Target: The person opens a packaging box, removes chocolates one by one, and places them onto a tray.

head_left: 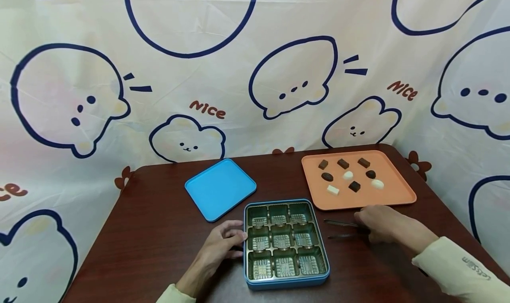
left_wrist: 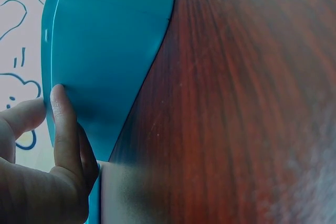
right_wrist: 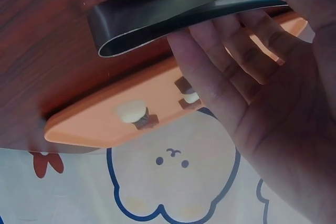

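A blue tin (head_left: 287,284) with a gold insert of several bare square compartments stands at the table's front middle. My left hand (head_left: 220,244) rests against its left side; in the left wrist view a fingertip touches the tin's wall (left_wrist: 113,51) and the thumb lies by the rim. To the right of the tin, my right hand (head_left: 381,225) holds dark metal tongs (head_left: 341,223) between thumb and fingers. Their tips point left, spread apart with nothing between them. The right wrist view shows the bent end of the tongs (right_wrist: 152,19) close up.
Behind my right hand lies an orange tray (head_left: 332,202) bearing several brown, dark and white chocolates (head_left: 354,186). A flat blue lid (head_left: 220,188) lies at the back, left of the tray. A patterned curtain (head_left: 239,81) hangs behind the brown table (head_left: 151,232).
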{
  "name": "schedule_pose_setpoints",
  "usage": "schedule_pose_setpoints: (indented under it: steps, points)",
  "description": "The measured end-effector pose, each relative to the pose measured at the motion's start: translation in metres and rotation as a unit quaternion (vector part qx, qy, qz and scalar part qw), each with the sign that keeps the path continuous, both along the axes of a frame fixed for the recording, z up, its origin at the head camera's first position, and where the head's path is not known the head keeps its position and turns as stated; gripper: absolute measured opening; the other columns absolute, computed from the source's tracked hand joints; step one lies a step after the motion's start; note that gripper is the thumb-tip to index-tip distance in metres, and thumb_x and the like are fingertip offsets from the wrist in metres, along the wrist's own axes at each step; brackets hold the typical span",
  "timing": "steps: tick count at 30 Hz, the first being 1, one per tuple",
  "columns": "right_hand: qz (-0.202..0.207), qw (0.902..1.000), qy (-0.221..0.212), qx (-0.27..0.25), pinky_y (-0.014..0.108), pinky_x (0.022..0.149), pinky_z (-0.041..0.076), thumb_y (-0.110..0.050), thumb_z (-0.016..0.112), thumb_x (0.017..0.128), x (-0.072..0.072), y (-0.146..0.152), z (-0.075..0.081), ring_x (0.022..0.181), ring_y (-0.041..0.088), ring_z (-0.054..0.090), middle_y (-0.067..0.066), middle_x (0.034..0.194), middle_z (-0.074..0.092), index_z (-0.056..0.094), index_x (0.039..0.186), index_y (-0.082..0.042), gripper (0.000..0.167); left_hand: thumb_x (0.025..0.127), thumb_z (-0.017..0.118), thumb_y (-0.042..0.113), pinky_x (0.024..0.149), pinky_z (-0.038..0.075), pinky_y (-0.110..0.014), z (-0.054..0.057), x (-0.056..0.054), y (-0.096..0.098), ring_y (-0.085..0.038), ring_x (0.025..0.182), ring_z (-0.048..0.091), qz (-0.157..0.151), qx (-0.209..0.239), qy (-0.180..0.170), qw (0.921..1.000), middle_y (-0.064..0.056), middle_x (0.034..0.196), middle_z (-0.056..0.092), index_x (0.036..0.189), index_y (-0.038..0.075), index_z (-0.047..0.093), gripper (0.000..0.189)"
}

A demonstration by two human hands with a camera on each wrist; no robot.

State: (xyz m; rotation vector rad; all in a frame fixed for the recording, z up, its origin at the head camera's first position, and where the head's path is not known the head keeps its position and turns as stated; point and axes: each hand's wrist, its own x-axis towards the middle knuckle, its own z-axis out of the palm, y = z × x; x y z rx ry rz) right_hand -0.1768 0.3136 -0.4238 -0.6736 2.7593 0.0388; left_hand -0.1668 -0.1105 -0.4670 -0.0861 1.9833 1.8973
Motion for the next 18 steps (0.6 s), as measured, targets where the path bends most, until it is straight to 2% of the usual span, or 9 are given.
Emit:
schedule_pose_setpoints:
  steps: [8,18]
  points:
    - [-0.003,1.0000,-0.008,-0.002,0.033,0.057,0.041,-0.002,0.081,0.071,-0.0017,0.0003,-0.0072,0.065,0.013,0.045,-0.002,0.074,0.051,0.058,0.083,-0.013,0.028,0.093,0.069,0.013,0.066,0.060,-0.036,-0.0010,0.0008,-0.0013,-0.018,0.086,0.065,0.005,0.001,-0.004,1.0000,-0.011,0.104,0.067,0.138,-0.003,0.047,0.052]
    - [0.000,0.9999,0.010,0.002,0.035,0.057,0.045,-0.004,0.086,0.069,0.0017,0.0056,-0.0089,0.067,0.015,0.051,-0.001,0.076,0.052,0.057,0.087,-0.012,0.035,0.093,0.070,0.014,0.066,0.061,-0.035,-0.0011,-0.0004,0.0036,-0.017,0.084,0.066,-0.005,0.002,0.002,1.0000,-0.012,0.106,0.067,0.138,-0.004,0.047,0.053]
